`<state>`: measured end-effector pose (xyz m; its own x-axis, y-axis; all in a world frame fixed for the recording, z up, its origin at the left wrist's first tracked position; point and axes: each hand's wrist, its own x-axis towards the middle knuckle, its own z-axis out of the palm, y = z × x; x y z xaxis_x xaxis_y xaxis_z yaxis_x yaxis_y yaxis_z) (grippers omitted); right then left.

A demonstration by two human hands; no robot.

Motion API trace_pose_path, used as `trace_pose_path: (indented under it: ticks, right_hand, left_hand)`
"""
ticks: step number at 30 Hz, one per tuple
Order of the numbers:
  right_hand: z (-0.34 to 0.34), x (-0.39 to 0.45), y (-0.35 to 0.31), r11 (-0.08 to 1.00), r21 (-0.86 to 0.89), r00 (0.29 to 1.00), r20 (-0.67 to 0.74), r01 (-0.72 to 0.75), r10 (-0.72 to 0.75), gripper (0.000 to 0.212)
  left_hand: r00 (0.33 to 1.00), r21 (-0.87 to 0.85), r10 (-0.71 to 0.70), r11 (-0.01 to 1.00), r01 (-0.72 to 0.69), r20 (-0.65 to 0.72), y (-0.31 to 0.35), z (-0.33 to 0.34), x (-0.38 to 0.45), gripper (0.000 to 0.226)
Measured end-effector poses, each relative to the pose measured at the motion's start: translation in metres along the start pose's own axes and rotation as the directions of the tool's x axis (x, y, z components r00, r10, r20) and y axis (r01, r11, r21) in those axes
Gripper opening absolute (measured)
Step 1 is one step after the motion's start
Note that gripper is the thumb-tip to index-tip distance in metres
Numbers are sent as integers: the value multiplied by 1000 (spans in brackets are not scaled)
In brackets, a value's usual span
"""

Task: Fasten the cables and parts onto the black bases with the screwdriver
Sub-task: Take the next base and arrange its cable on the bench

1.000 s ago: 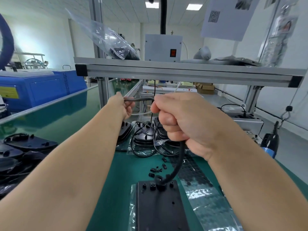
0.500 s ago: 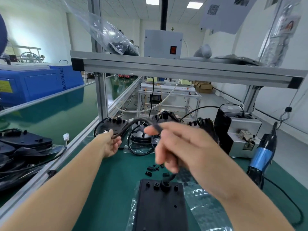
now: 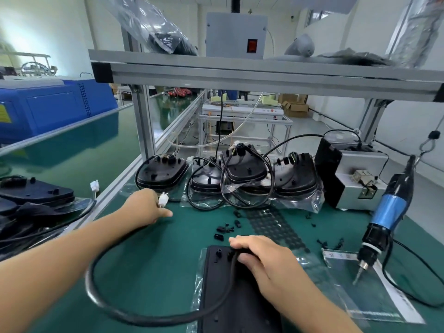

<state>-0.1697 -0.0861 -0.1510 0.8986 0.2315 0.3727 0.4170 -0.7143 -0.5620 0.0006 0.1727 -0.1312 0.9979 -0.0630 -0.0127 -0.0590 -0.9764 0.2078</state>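
A flat black base (image 3: 230,299) lies on a clear plastic bag at the near middle of the green bench. A thick black cable (image 3: 101,301) loops from the base's far end out to the left and back up to my left hand (image 3: 146,206), which holds the cable's end with a white connector (image 3: 163,200) sticking out of its fingers. My right hand (image 3: 262,258) rests on the base's far end with its fingers curled over the cable where it meets the base. The blue electric screwdriver (image 3: 382,224) hangs at the right, tip down, untouched.
Several black bases with coiled cables (image 3: 240,179) in plastic stand at the back under an aluminium shelf (image 3: 240,73). Small black clips (image 3: 225,229) and a black studded strip (image 3: 271,224) lie mid-bench. A grey screw feeder (image 3: 355,179) is at back right. More bases (image 3: 31,193) sit on the left conveyor.
Both hands came down from chest height to the bench. The cable, stretched between them before, now lies in a wide loop on the mat, and my right hand has settled on the base.
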Motion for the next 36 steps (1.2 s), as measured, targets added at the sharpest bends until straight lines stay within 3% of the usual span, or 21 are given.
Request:
trace_pose_path:
  ticks: [4, 6, 9, 11, 14, 19, 21, 22, 24, 26, 28, 36]
  right_hand:
    - [1, 1, 8, 962, 258, 996, -16, -86, 93, 22]
    - [2, 2, 11, 946, 312, 995, 7, -93, 95, 22]
    - [5, 1, 15, 940, 333, 997, 7, -71, 73, 23]
    - [4, 2, 16, 939, 335, 997, 7, -77, 79, 21]
    - [2, 4, 18, 930, 349, 993, 37, -114, 108, 20]
    - [2, 3, 23, 924, 358, 991, 55, -133, 121, 15]
    - [1, 3, 24, 921, 372, 993, 66, -116, 99, 16]
    - [1, 3, 23, 922, 374, 994, 67, -103, 84, 16]
    - [1, 4, 22, 926, 368, 996, 64, -87, 69, 15]
    - [2, 4, 21, 928, 362, 996, 49, -86, 73, 13]
    - [4, 4, 19, 930, 357, 996, 18, -85, 84, 12]
    - [8, 5, 13, 924, 349, 984, -19, -159, 176, 9]
  left_hand:
    - [977, 252, 173, 958, -138, -123, 19, 8, -12, 39]
    - [915, 155, 391, 914, -374, -98, 34, 12, -17, 29]
    - [761, -38, 646, 760, -649, -65, 61, 21, -29, 25]
    - [698, 2, 715, 699, -716, -29, 74, 31, -31, 32]
    - [691, 105, 722, 684, -722, 48, 84, 41, -32, 34]
    - [744, 62, 663, 742, -668, 85, 88, 40, -37, 24]
    - [804, -106, 595, 798, -593, -11, 88, 33, -43, 18]
    - [842, -273, 537, 805, -527, -42, 90, 28, -48, 15]
    - [899, -646, 438, 685, -336, -3, 92, 18, -60, 11]
    - [921, -825, 379, 547, -145, 89, 94, 13, -72, 7]
    - [932, -858, 330, 511, -43, 150, 95, 11, -83, 2]
    - [958, -899, 236, 435, 45, 163, 86, 16, -99, 4]
